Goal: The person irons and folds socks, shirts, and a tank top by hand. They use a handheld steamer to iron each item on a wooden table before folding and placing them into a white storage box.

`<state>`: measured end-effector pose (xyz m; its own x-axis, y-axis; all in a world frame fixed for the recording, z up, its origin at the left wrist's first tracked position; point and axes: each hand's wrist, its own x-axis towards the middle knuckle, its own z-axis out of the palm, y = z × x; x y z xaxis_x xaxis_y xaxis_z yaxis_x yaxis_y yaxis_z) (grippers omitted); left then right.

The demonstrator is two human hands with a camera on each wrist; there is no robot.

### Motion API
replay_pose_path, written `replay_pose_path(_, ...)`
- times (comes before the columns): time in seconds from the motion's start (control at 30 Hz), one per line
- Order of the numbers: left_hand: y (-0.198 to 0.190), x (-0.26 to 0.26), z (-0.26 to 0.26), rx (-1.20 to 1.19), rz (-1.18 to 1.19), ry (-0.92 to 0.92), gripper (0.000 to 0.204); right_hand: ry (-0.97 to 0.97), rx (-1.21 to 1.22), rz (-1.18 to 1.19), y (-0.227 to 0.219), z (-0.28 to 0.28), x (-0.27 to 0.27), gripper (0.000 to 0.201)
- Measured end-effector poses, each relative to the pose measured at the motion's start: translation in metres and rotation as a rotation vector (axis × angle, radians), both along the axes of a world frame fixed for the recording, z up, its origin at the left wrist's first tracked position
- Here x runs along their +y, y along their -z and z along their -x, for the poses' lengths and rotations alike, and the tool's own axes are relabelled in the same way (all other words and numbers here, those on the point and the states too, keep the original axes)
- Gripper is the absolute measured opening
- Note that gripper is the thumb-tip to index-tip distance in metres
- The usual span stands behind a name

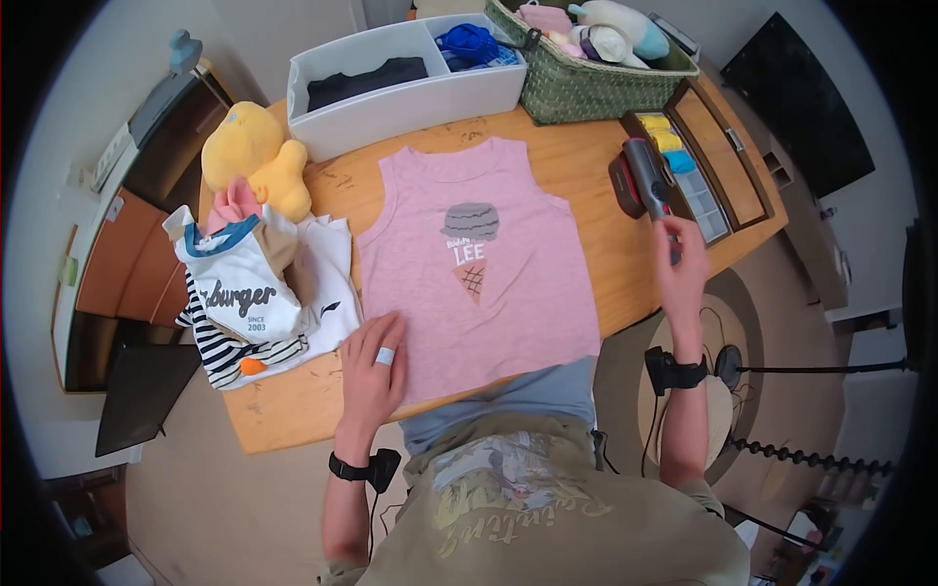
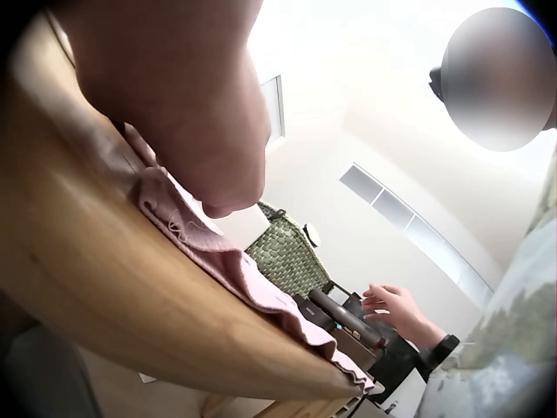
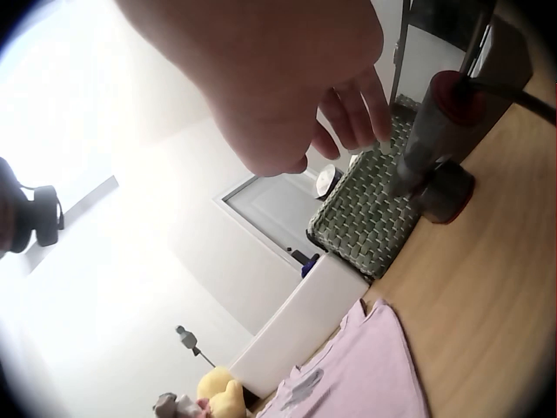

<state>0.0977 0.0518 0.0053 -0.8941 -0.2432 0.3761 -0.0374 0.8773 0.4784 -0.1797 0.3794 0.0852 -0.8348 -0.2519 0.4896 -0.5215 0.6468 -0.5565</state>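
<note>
A pink sleeveless top (image 1: 532,303) with an ice-cream print lies spread flat on the wooden table (image 1: 586,156). On its lower left edge rests my left hand (image 1: 373,366), fingers extended and a ring on one of them. To the right of the top stands a dark grey and red handheld garment steamer (image 1: 647,176). My right hand (image 1: 681,269) is over the handle end in the head view. The right wrist view shows its fingers loosely bent and apart from the steamer (image 3: 435,139), with nothing in them.
At the left are a yellow plush toy (image 1: 249,156) and a pile of shirts (image 1: 234,293). A white divided bin (image 1: 391,112) holding dark and blue cloth and a green woven basket (image 1: 586,93) stand behind. An open-lidded box (image 1: 699,195) is at right.
</note>
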Motion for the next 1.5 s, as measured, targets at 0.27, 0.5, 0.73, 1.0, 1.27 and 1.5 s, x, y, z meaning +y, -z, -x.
replay_pose_path(0.27,0.001,0.004,0.005,-0.018,0.088,-0.026,0.039,-0.122,-0.103,-0.259,0.068,0.007,-0.063,0.035)
replay_pose_path(0.5,-0.006,0.01,0.009,0.024,0.061,-0.013,0.039,-0.109,-0.217,-0.243,0.079,0.025,-0.094,0.026)
replay_pose_path(0.73,-0.017,0.021,0.053,-0.01,-0.641,0.08,0.047,-0.383,-0.418,0.096,0.048,-0.03,-0.121,0.02)
replay_pose_path(1.0,-0.003,0.025,0.101,-0.128,-1.281,-0.021,0.047,-0.847,-0.245,0.111,0.058,-0.116,-0.143,0.017)
replay_pose_path(1.27,-0.02,0.02,0.09,0.022,-1.17,0.005,0.033,-0.449,-0.386,0.171,0.052,-0.082,-0.104,0.038)
replay_pose_path(1.5,-0.076,0.054,0.093,0.008,-1.085,0.228,0.03,-0.547,-0.128,-0.049,0.059,-0.059,-0.107,0.078)
